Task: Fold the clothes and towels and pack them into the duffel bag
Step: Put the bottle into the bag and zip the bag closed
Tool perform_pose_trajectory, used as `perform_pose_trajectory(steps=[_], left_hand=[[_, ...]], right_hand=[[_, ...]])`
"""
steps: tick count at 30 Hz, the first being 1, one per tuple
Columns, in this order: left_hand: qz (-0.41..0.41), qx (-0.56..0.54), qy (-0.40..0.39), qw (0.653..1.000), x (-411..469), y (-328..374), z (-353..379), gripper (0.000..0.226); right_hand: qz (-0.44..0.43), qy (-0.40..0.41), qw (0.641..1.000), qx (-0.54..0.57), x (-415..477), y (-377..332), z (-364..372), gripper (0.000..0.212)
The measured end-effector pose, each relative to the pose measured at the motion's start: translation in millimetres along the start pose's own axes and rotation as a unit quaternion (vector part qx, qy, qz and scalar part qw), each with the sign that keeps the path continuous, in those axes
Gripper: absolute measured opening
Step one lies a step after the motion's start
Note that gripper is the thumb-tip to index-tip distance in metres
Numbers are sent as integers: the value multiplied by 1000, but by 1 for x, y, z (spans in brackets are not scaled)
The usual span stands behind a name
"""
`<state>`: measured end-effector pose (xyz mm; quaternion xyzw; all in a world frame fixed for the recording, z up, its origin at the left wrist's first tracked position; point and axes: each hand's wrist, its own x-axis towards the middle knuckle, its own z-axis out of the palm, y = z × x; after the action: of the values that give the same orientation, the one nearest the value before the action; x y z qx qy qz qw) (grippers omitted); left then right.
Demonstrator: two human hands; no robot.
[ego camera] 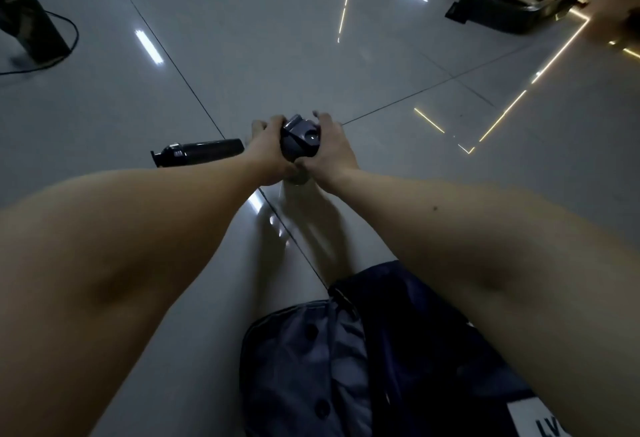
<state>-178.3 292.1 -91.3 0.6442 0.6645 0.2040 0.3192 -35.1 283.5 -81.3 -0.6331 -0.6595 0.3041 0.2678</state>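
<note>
Glossy floor tiles [277, 38] lie below as my left hand [273, 150] and right hand [329, 149] curl their fingers round a small dark gadget [300, 140], a black cylinder [201, 150] just left of it and the buttoned navy garment [304, 367] well nearer me, so I should set the gadget down gently before folding.

We stretch both arms forward, and our left hand [272, 156] and right hand [330, 152] curl round a small dark blocky object [300, 140] from either side. Just left of them a black cylinder [201, 151] lies on its side on the glossy tiled floor [277, 38]. Close to us, a grey buttoned garment [304, 367] lies against a navy duffel bag [415, 332] that bears a white label.
</note>
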Motion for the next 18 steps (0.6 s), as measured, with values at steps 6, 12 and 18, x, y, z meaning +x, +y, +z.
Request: perform_pose_trajectory(steps=[6,12,18], left_hand=[[39,9,1,999,-43,-2,-14,103],[55,-103,-62,991,-133,14,-29,94],[38,-22,0,999,-237,37,-14,93]], right_hand=[[-35,-53,998,-10,-37,-17,-20,68],[-28,-131,991,-13,-116,-45,-61,69],[49,-137,983,-114,-211,-47,-94,64]])
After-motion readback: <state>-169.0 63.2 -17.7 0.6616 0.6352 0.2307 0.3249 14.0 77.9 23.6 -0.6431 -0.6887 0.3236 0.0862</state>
